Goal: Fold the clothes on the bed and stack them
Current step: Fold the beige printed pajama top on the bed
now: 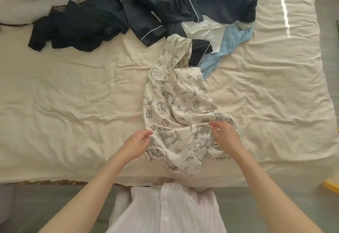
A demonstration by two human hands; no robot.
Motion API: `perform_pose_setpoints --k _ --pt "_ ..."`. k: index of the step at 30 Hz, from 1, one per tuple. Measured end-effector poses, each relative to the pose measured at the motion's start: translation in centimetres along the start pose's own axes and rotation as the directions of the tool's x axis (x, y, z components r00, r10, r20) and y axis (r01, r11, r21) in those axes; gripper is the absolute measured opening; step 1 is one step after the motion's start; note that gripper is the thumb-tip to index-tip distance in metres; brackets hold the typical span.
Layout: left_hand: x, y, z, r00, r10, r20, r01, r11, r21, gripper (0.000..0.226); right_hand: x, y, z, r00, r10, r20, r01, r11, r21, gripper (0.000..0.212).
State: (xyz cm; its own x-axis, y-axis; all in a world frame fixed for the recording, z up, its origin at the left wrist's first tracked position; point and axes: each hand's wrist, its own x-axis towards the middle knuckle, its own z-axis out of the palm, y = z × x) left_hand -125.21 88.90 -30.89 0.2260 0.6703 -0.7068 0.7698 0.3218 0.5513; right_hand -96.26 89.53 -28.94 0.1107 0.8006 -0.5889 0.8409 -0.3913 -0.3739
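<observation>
Both hands work at the near edge of the cream wrinkled bed sheet [73, 95]: the left hand [136, 145] has its fingers curled at the hem of the cream cotton garment printed with dark line drawings [179, 107], apparently pinching it (contact is hard to tell), while the right hand [224, 135] pinches a bunched fold. Spreading seems under way; next it needs pulling flat. Farther off, near the far edge, lie a light blue knit [220, 56], navy white-piped pyjamas [174, 5] and a crumpled black garment [78, 23], all unfolded.
</observation>
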Motion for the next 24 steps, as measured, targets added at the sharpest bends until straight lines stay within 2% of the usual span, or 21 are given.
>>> perform_pose_setpoints --k 3,6,11,14,15,18,19,20,21,24 --pt "2.9 -3.2 0.9 0.978 -0.179 -0.105 0.164 0.977 -0.134 0.041 0.8 -3.9 6.1 0.976 -0.191 0.109 0.187 0.981 0.051 0.028" --pt "5.4 -4.8 2.4 0.945 -0.326 -0.018 0.297 0.882 -0.366 0.055 1.4 -6.4 11.7 0.941 -0.285 0.184 0.270 0.958 0.101 0.028" --pt "7.0 -5.0 4.5 0.939 -0.324 0.112 0.322 0.717 -0.618 0.033 0.9 -6.1 16.2 0.941 -0.253 0.223 0.220 0.961 0.166 0.041" --pt "5.4 -3.8 3.9 0.955 -0.266 0.132 0.282 0.676 -0.680 0.021 -1.1 -4.9 16.3 0.957 -0.239 0.163 0.197 0.951 0.238 0.051" --pt "4.9 -3.3 3.4 0.964 -0.240 0.110 0.246 0.665 -0.705 0.015 -1.7 -4.9 16.1 0.968 -0.229 0.101 0.199 0.948 0.250 0.053" --pt "3.6 -1.6 2.1 0.988 -0.139 0.070 0.147 0.693 -0.706 0.024 -2.8 -5.8 15.1 0.977 -0.144 -0.154 0.187 0.930 0.316 0.049" --pt "3.3 -1.1 1.7 0.992 -0.099 0.080 0.127 0.703 -0.699 0.020 -2.9 -6.3 14.7 0.974 -0.107 -0.201 0.178 0.910 0.376 0.046" --pt "3.2 -0.6 1.4 0.992 -0.068 0.104 0.122 0.707 -0.697 0.019 -2.9 -6.8 14.3 0.977 -0.064 -0.204 0.153 0.874 0.460 0.042" --pt "3.1 -0.3 1.2 0.990 -0.040 0.134 0.123 0.710 -0.694 0.030 -2.9 -7.3 13.9 0.987 -0.014 -0.162 0.104 0.822 0.560 0.039" --pt "2.8 0.4 0.8 0.975 0.056 0.213 0.103 0.738 -0.667 0.057 -2.5 -8.2 12.9 0.985 0.156 0.074 -0.151 0.569 0.808 0.033"
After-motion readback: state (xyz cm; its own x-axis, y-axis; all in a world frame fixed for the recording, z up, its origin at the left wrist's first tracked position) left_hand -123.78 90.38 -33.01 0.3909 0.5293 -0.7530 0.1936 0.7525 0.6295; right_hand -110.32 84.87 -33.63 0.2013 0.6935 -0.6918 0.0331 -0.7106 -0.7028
